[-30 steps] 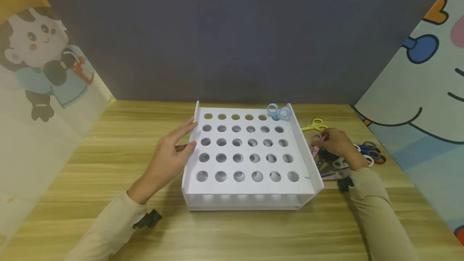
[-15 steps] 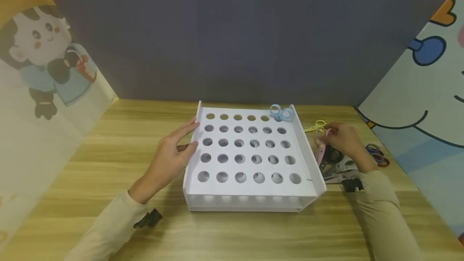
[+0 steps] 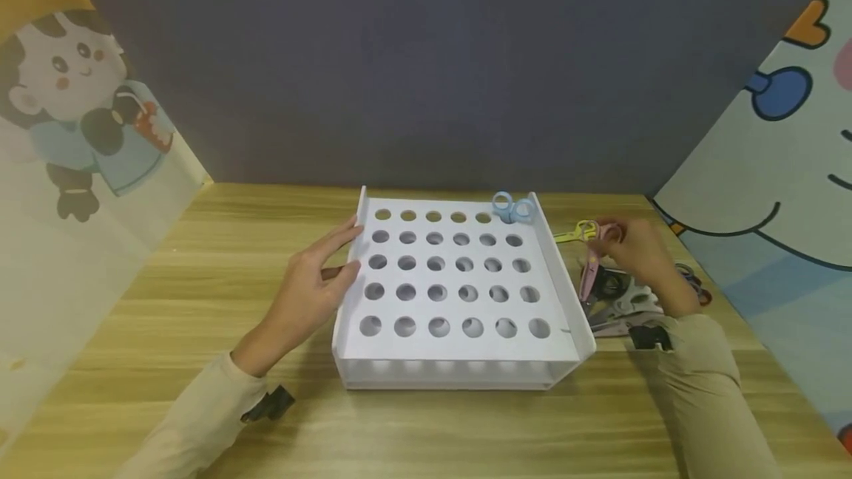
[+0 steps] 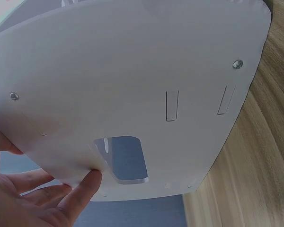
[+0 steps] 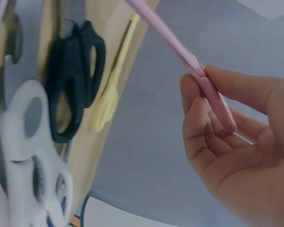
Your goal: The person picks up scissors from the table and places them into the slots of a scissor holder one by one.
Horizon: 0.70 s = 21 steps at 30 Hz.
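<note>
A white rack (image 3: 452, 276) with rows of round holes stands between the hands. Light blue scissors (image 3: 511, 208) stand in its back right hole, handles up. My left hand (image 3: 309, 287) rests against the rack's left side panel (image 4: 132, 71), fingers extended; one fingertip presses just beside a rectangular cutout in the left wrist view. My right hand (image 3: 635, 253) is right of the rack and pinches pink scissors (image 5: 203, 80) by the handle between thumb and fingers. Their blades (image 3: 589, 279) slant down toward the rack's right wall.
Yellow scissors (image 3: 574, 232) lie behind the right hand. Black scissors (image 5: 71, 80), white-handled scissors (image 5: 28, 137) and several others lie heaped right of the rack. Dark-handled scissors (image 3: 692, 283) show beyond the right wrist. A grey panel (image 3: 426, 80) rises behind the table.
The right hand has lifted the pink scissors and moved slightly back and right, away from the other scissors. The left hand stays at the rack's side.
</note>
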Motion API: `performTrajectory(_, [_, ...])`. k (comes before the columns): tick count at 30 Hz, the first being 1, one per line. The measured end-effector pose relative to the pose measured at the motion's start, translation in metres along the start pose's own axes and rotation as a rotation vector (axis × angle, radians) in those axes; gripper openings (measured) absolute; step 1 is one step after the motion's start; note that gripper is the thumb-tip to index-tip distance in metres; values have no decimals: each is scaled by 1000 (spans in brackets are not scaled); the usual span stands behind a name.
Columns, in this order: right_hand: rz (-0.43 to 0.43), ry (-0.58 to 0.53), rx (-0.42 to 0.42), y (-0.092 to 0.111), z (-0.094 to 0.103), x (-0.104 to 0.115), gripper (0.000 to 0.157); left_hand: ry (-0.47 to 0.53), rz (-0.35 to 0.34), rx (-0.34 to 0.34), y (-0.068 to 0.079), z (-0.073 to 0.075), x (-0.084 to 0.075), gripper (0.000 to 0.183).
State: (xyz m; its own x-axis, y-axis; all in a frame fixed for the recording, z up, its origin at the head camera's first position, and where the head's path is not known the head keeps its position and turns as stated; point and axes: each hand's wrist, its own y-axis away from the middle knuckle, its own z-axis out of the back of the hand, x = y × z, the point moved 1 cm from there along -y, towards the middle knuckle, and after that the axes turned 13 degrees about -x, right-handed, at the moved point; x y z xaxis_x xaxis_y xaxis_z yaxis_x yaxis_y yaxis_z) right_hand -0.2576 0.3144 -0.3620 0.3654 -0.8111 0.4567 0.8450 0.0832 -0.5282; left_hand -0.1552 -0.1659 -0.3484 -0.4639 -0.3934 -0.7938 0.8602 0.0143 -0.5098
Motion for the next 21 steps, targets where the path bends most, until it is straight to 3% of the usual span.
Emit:
performTrajectory(7, [50,8,-73,-2,10,16,35,-6,5,-3,0,1,-1,47])
performTrajectory(21, [56,58,-155,-4,23,37,29,24,17,-6,-1,-1,-4,48])
